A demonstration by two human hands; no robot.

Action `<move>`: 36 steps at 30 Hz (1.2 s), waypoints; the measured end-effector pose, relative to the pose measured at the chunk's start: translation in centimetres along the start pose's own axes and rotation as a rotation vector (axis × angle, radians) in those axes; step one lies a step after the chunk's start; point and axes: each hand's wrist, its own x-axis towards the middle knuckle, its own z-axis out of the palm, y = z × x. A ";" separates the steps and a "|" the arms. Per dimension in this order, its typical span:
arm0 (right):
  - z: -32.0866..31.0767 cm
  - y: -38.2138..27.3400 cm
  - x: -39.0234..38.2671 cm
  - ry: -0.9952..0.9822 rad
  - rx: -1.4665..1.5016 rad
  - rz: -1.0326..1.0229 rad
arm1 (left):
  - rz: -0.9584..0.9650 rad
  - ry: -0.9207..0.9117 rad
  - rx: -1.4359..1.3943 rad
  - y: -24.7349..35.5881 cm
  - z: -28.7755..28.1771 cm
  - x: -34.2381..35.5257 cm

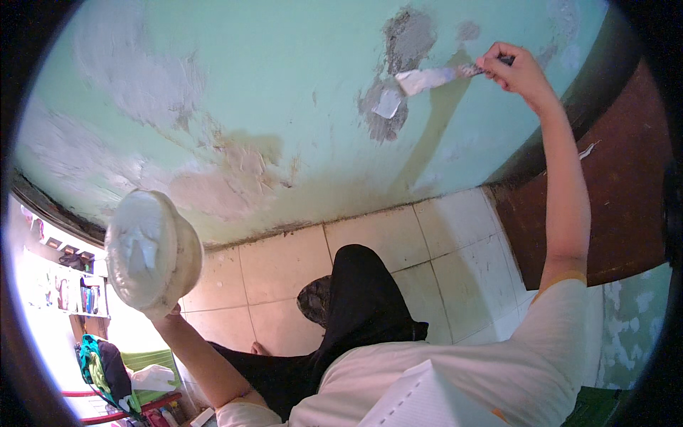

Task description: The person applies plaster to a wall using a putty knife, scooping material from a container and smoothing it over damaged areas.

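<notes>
My right hand (pixel 516 75) is closed round the handle of a putty knife (pixel 427 80) at the upper right. White filler coats its flat blade, whose tip is close to a grey rough patch (pixel 409 43) on the pale green wall (pixel 299 71). Just below the tip, a white dab of filler (pixel 388 104) sits on the lower part of that patch. At the left, a whitish round tub (pixel 186 256) is tilted with its mouth facing left, and white filler (pixel 139 249) fills it. My left hand (pixel 173 311) grips the tub from below; most of its fingers are hidden behind it.
Cream floor tiles (pixel 284 263) meet the wall's stained foot. My bent knee in black cloth (pixel 363 285) is near the wall, beside a dark rounded thing (pixel 313 299). A brown panel (pixel 590 213) stands right. Shelves (pixel 89 295) and a green chair (pixel 153 366) with bags are at lower left.
</notes>
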 end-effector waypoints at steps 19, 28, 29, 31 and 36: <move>-0.7 3.1 -4.2 0.036 0.131 0.143 | -0.465 -0.120 -0.317 -2.3 7.2 -6.4; 11.7 10.0 -15.8 0.140 1.232 0.207 | -0.533 -0.027 -0.291 -6.2 4.4 -8.8; 12.8 10.5 -16.9 0.152 1.300 0.243 | -0.512 -0.036 -0.319 -6.2 4.6 -8.3; 15.6 11.2 -18.6 0.154 1.445 0.311 | -0.511 -0.003 -0.307 -5.7 5.0 -7.8; 19.3 12.1 -20.2 0.301 1.119 0.382 | -0.524 0.017 -0.290 -5.7 4.9 -7.7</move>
